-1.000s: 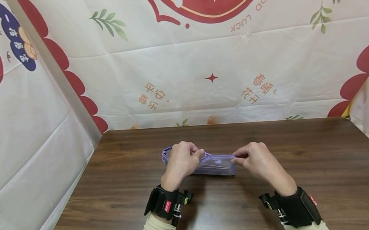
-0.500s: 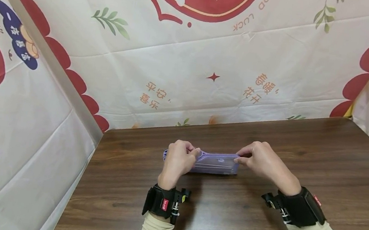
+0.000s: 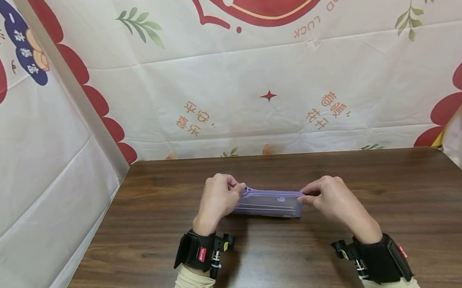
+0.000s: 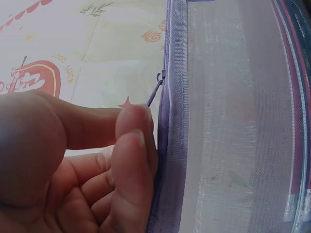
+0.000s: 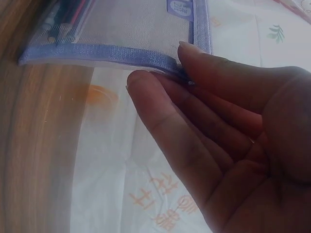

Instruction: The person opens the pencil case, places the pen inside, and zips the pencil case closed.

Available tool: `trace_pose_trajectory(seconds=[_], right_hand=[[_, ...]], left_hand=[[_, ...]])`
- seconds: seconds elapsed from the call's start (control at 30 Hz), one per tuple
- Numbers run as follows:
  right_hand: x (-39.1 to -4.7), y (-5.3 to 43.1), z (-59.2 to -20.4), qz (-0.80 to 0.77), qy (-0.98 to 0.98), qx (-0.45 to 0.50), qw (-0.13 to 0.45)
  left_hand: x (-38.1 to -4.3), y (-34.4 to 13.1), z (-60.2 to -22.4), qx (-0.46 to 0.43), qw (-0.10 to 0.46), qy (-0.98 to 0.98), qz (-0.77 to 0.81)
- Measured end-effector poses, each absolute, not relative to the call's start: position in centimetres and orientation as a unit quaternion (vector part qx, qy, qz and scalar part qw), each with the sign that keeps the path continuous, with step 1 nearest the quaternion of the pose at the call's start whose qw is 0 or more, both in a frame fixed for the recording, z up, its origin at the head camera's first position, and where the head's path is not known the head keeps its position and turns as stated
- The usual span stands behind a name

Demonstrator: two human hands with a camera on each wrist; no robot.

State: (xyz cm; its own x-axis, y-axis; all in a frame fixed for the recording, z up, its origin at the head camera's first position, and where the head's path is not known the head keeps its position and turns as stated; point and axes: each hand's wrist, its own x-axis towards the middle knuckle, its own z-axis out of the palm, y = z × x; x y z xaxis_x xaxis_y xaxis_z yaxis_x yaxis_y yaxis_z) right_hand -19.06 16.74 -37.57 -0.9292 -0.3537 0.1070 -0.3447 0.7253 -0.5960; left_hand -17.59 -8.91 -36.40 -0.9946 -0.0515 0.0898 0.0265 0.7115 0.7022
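Note:
A purple mesh pencil case [image 3: 268, 204] stands on its long edge between my hands, its zipped side up. My left hand [image 3: 218, 199] covers its left end and pinches the zip pull [image 4: 154, 93] between thumb and index finger. At the opposite end, my right hand [image 3: 334, 201] pinches the top corner, with the thumb on the near face in the right wrist view. Through the mesh, several slim pencils or pens [image 4: 294, 121] show along the bottom. The zip's teeth run joined from the right corner to the slider.
A brown wood-grain table [image 3: 284, 275] lies under the case. Behind it hangs a white printed cloth [image 3: 239, 78], and another cloth panel [image 3: 36, 178] closes off the left side. Both wrists wear black camera straps [image 3: 387, 259].
My left hand has slid left along the top with the zip pull, and the gaping left end has closed up. The case and my right hand have shifted slightly right.

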Motion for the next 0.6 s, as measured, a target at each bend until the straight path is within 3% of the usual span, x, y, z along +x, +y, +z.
trace_pose_trajectory(seconds=[0.6], right_hand=[[-19.3,17.4,-37.3,-0.314,0.931,-0.183,0.026]], left_hand=[[-17.7,-10.2,-36.4,0.008,0.043,-0.914,-0.403]])
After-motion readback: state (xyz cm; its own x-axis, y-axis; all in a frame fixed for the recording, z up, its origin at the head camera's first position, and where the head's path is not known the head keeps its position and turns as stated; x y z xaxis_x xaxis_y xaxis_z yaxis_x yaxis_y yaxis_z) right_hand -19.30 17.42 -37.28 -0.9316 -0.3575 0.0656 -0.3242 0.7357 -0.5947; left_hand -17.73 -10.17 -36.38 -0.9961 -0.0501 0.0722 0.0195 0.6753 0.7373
